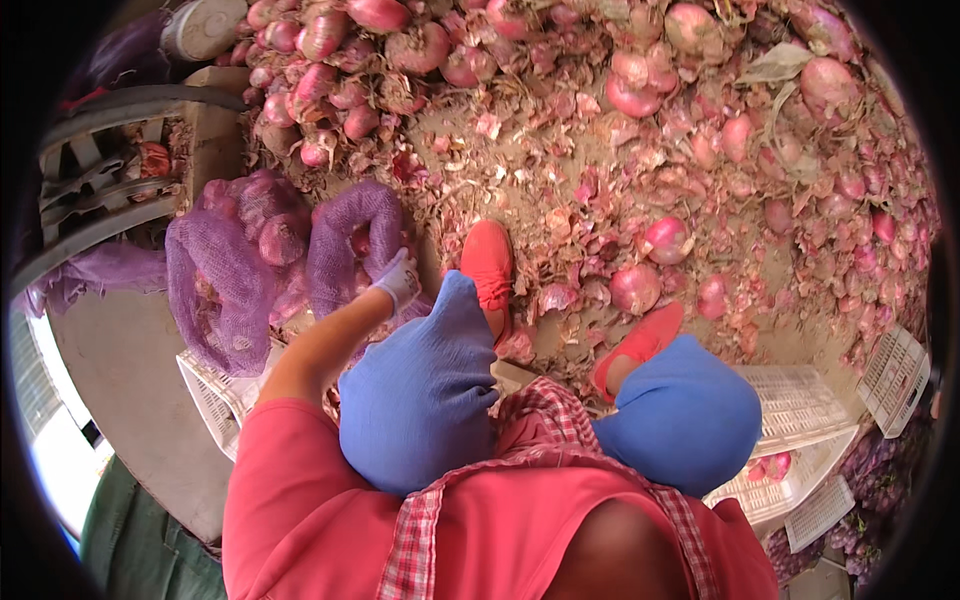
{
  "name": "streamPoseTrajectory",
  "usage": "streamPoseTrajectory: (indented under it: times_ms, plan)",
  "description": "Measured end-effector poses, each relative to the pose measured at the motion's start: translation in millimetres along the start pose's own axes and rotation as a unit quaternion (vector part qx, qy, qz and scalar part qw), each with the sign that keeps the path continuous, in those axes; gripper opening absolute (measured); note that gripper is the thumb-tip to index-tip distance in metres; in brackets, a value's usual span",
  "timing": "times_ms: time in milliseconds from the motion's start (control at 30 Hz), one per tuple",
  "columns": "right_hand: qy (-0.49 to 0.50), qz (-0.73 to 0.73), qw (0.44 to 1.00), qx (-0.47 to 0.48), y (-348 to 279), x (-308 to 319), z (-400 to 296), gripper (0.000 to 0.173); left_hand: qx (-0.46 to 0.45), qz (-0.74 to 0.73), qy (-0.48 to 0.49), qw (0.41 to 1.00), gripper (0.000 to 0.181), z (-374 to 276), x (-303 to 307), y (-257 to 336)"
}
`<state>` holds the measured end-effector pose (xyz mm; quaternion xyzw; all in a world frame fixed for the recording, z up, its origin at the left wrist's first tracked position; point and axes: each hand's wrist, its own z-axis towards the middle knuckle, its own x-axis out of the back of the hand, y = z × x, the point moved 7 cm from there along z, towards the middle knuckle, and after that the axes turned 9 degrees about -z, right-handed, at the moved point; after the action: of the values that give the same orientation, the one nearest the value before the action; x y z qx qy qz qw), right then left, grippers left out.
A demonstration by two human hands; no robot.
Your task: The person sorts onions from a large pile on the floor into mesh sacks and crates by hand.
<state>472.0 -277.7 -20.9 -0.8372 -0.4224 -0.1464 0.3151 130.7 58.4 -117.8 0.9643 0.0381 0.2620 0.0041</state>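
Observation:
My left hand point(401, 282), in a pale work glove, is at the right side of a purple mesh sack point(330, 251) with a thick rolled rim. It touches or lies very close to that rim; its fingers are too small and partly hidden to tell whether they grip. Through the sack's opening a little red onion point(360, 241) shows. Left of it stands a second purple mesh sack point(217, 285), also with a rolled rim, beside a netted bulk of red onions point(281, 240). My right hand is out of view.
Red onions point(322, 34) are heaped ahead, and dry skins point(525, 187) litter the floor. Loose onions point(635, 289) lie near my red shoes point(487, 259). White plastic crates point(795, 405) stand at right; another crate point(214, 397) is at left. A slatted frame point(112, 180) stands upper left.

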Motion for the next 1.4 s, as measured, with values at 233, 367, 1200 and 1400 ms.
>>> streamPoseTrajectory:
  times_ms: [233,367,1200,1400]
  plan:
    - [0.025,0.023,0.999,-0.029,-17.7,-4.5,-0.7,0.027,-0.034,0.005,0.026,0.999,0.016,-1.8,-32.0,-26.0]
    - [0.062,0.032,0.997,-0.045,-27.5,-10.7,-17.4,0.027,-0.006,-0.125,0.157,0.980,0.025,49.2,-83.0,-42.7]
    - [0.525,0.209,0.745,-0.354,53.4,25.0,-237.5,0.054,0.012,-0.439,0.334,0.834,0.030,-28.3,105.1,-58.1]
    - [0.553,0.151,0.714,-0.402,134.5,-5.2,-225.7,0.041,0.008,-0.471,0.370,0.801,0.036,-52.1,131.4,-60.8]
